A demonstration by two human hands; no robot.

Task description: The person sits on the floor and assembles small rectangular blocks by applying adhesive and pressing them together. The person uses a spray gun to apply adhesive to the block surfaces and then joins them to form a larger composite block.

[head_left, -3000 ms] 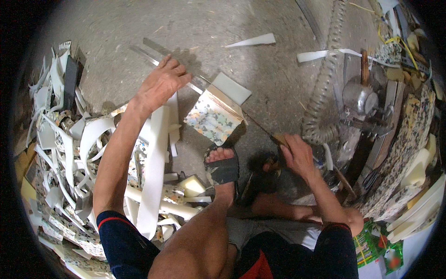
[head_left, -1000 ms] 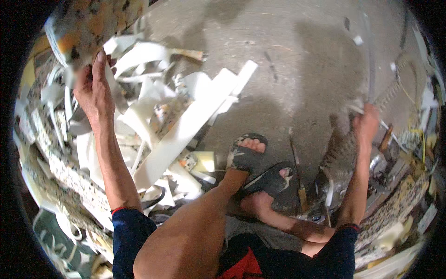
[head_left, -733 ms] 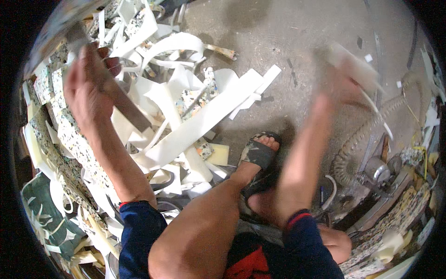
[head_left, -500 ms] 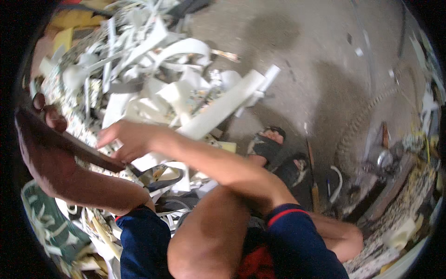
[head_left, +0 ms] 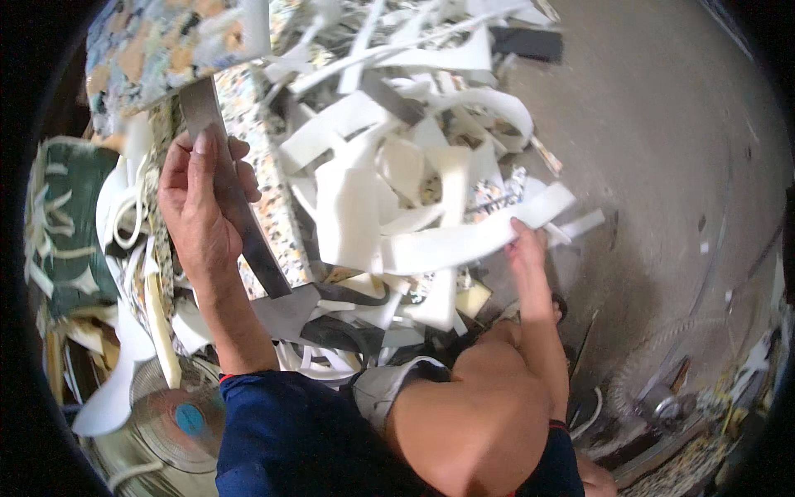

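My left hand (head_left: 199, 203) is closed around a long, flat, dark grey strip (head_left: 248, 232), thumb on its face and fingertips showing past its edge. The strip's upper end meets the underside of a speckled multicolour foam block (head_left: 178, 58); whether it is foam or metal I cannot tell. Out to the right, my right hand (head_left: 527, 248) pinches the right part of a curved white foam strip (head_left: 464, 242). That strip lies across a heap of white foam offcuts (head_left: 348, 211), its left end against a broad white piece.
A speckled foam slab (head_left: 252, 141) runs beside the heap. At left are a dark green container (head_left: 79, 224) with white scraps and a round fan (head_left: 178, 414) with a blue centre. Grey floor (head_left: 646, 141) lies to the right, with a coiled hose (head_left: 654, 352).
My right hand has left the lower end of the grey strip and reached right, taking hold of the white foam strip. My left hand keeps the grey strip. The view has swung left.
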